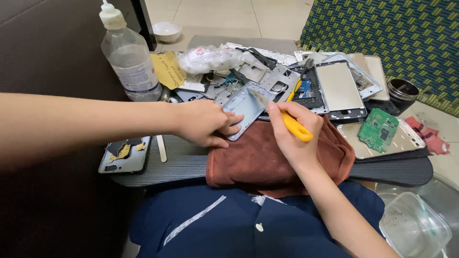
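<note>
My left hand [206,123] presses down on a silvery phone middle frame [246,106] that rests partly on a brown cloth [258,157]. My right hand [294,131] grips a yellow-handled knife [292,125] whose thin blade tip lies against the upper right edge of that frame. Both hands meet over the front middle of a small dark table [186,162].
A clear plastic bottle [129,59] stands at the back left. A heap of phone frames, screens and parts [287,76] fills the back. A green circuit board [378,129] lies on a gold back cover at right, a dark phone shell [125,155] at left, a clear tub [413,229] at bottom right.
</note>
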